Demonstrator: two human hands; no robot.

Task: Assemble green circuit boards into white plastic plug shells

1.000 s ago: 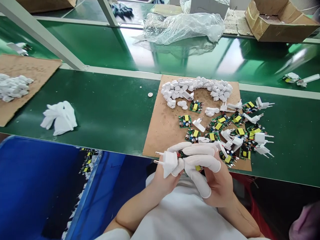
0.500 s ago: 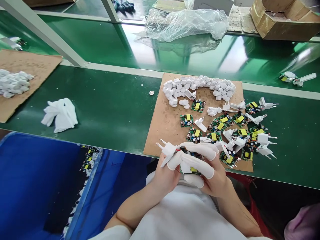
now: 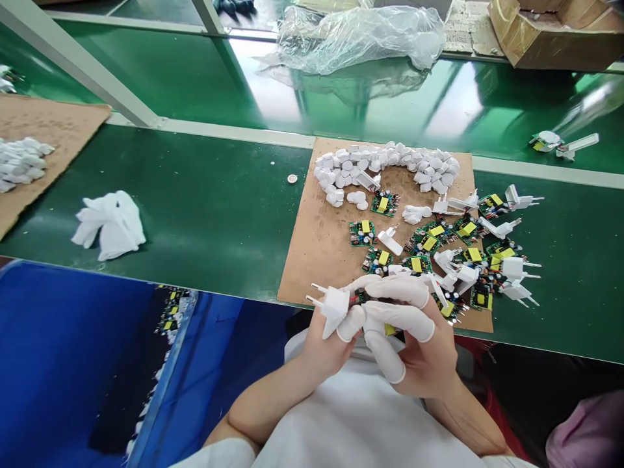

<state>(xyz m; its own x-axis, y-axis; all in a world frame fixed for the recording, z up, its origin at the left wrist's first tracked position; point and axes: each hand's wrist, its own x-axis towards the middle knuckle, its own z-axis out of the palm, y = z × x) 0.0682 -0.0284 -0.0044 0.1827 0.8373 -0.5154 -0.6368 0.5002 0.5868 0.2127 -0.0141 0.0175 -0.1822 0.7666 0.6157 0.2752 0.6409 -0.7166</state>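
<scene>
My left hand (image 3: pixel 327 351) and my right hand (image 3: pixel 426 357) meet at the table's front edge, white finger cots on several fingers. Between them is a circuit board (image 3: pixel 390 329), mostly covered by the fingers; a bit of its yellow part shows. A white two-pin plug (image 3: pixel 335 304) sticks out to the left over my left hand, its pins pointing up and left. My left thumb and fingers are closed on the board's left end. The right fingers wrap over its top and near side. Whether something small is also pinched there is hidden.
Loose circuit boards (image 3: pixel 383 203) and white plug pieces (image 3: pixel 390 240) lie on a cardboard sheet (image 3: pixel 312 253), with a curved heap of white pads (image 3: pixel 348 166) behind. White gloves (image 3: pixel 114 224) lie left. A blue bin (image 3: pixel 58 364) stands below the table edge. Plastic wrap (image 3: pixel 361 39) lies beyond.
My right fingers have shifted over the board and the thumb has come up against its near side, covering more of it. The plug has turned slightly. The view has shifted a little.
</scene>
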